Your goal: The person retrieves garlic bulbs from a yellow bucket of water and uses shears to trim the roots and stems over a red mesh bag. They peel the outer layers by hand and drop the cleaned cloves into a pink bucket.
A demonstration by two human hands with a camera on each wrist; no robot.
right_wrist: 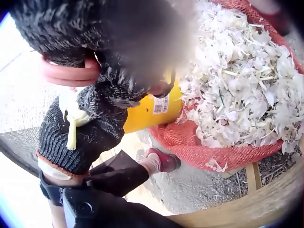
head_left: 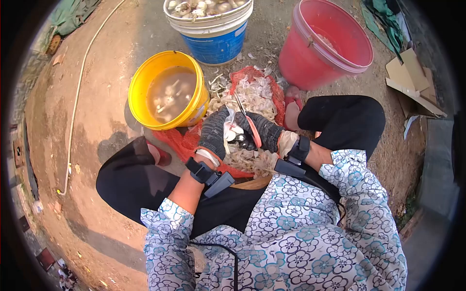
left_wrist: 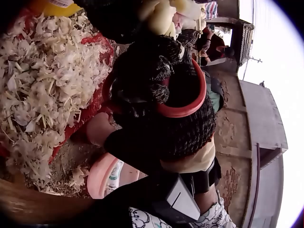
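Note:
Both hands wear dark knit gloves and meet over a pile of garlic skins (head_left: 252,94). My left hand (head_left: 212,134) grips a white garlic bulb (head_left: 234,133), whose pale stem (right_wrist: 71,135) points down in the right wrist view. The right hand (head_left: 266,130) holds scissors (head_left: 253,132) with reddish handles, their blades pointing away from the body. In the left wrist view one handle loop (left_wrist: 203,90) sits around gloved fingers, close beside the garlic. The blade tips are hidden in both wrist views.
A yellow bucket (head_left: 133,99) holds garlic in murky water. Behind it stands a blue-and-white bucket (head_left: 213,48) filled with garlic; a red bucket (head_left: 301,58) is at right. Red mesh sacking (right_wrist: 213,156) lies under the skins. A cardboard box (head_left: 412,77) and a hose (head_left: 80,82) lie farther out.

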